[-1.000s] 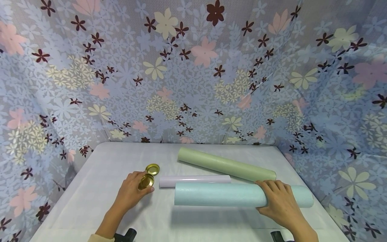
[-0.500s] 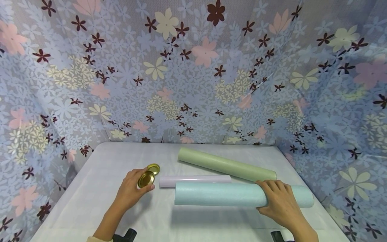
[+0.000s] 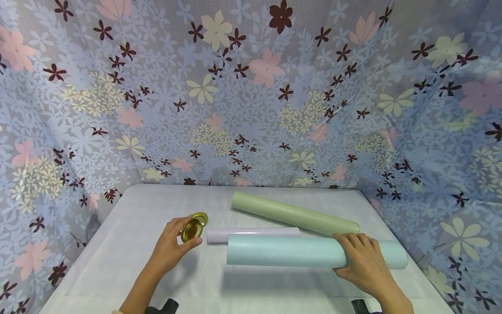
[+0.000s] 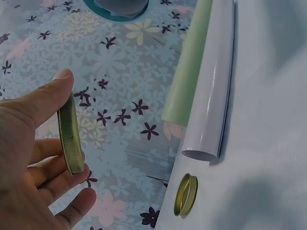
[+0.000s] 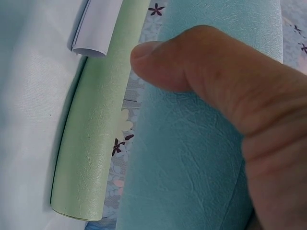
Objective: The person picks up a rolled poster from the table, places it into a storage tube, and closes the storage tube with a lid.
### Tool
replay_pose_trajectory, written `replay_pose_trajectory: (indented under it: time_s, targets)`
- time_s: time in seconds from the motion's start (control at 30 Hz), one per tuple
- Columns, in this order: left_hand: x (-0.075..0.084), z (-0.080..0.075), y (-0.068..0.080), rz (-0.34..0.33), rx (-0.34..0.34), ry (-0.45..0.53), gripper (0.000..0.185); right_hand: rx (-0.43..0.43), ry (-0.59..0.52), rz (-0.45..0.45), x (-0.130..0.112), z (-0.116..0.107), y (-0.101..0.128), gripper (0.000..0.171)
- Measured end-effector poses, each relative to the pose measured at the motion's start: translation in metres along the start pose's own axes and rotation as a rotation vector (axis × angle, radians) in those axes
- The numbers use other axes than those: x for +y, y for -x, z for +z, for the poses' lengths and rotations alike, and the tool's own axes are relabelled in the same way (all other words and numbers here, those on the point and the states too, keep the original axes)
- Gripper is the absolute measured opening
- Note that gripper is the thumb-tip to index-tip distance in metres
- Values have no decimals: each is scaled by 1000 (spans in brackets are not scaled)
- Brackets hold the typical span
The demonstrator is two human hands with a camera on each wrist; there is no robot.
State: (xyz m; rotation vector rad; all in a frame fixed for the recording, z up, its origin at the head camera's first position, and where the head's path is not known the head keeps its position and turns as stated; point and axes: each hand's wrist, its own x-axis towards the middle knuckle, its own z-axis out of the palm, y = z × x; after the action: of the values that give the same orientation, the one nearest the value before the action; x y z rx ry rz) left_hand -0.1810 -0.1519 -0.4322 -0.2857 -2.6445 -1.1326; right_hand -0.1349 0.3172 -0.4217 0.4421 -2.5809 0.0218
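Observation:
Between thumb and fingers, my left hand (image 3: 168,248) pinches a gold jar lid (image 3: 191,230), tilted and raised over the table. A second gold lid (image 4: 185,195) lies on the white surface just beyond it, partly overlapped by the held one in the head view. My right hand (image 3: 362,261) grips a thick pale-blue paper roll (image 3: 284,251) near its right end. The roll is level and lifted, its shadow falling on the table below. In the right wrist view the thumb lies along the blue roll (image 5: 192,143).
Behind the blue roll lies a thin lilac-white roll (image 3: 251,233), and farther back a green roll (image 3: 290,213) slants down to the right. The white table (image 3: 129,244) ends at a floral curtain (image 3: 251,109) on the back and sides.
The left hand has turned the lid a little, so its gold inner face shows at a different slant, slightly farther from me. The right hand and blue roll are nearly still.

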Motion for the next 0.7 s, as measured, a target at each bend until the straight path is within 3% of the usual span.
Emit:
replay_pose_trajectory:
  time_s: [0.7]
  targets:
    - [10, -2, 11, 35, 23, 146, 68, 15, 0, -2, 0, -2, -2, 82]
